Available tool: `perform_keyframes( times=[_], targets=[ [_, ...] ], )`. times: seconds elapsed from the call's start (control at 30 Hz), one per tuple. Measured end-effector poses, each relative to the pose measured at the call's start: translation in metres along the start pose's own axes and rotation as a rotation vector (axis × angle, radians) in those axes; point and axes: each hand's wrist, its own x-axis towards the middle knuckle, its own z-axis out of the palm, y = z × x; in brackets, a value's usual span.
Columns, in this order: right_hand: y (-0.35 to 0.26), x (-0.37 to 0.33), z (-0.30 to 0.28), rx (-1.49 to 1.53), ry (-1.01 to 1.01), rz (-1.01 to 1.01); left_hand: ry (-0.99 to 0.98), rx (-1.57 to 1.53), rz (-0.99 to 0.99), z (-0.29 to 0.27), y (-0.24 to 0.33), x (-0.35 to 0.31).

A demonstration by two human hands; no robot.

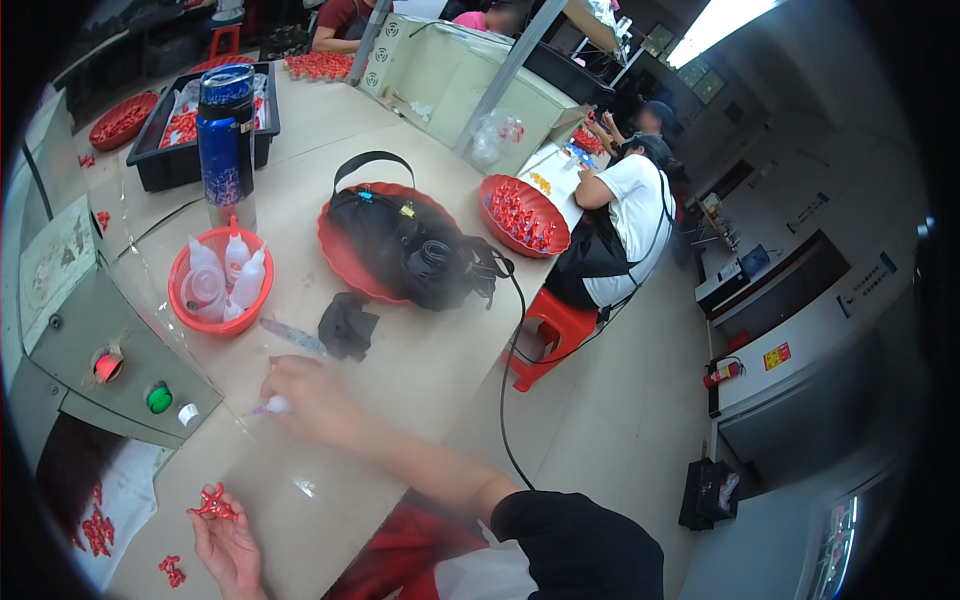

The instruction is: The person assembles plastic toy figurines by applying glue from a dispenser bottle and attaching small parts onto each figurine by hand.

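At the lower left, my left hand [230, 548] pinches a small glossy red figurine [215, 503] between thumb and fingers. A second red figurine [172, 571] lies on the table just beside that hand. My right hand [308, 402], somewhat blurred, is closed over a small white squeeze bottle [277, 404] whose thin purple tip points left. Most of this bottle is hidden by the fingers. Beyond the right hand lie a clear pen-like tube [292, 336] and a crumpled black cloth [348, 326].
Left stands a grey-green machine [110, 330] with red figurines on white paper at its opening. A red basket [178, 300] holds white bottles. Behind are a blue tumbler [226, 140], a black crate [150, 178] and a black bag [400, 240] on a red tray. A co-worker [630, 200] sits right.
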Motion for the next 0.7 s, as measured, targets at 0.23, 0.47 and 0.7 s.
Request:
perform_keyframes(
  times=[0.23, 0.47, 0.7],
  targets=[
    [-0.010, -0.004, 0.003, 0.116, -0.009, -0.076, -0.050, -0.146, -0.066, -0.014, 0.005, 0.003],
    [-0.022, -0.006, 0.004, 0.266, 0.074, -0.204, 0.040, -0.060, -0.043, -0.004, -0.002, 0.001],
    [-0.044, -0.018, 0.011, 0.660, -0.233, -0.184, 0.380, 1.232, 0.368, 0.025, -0.013, -0.008]
  ],
)
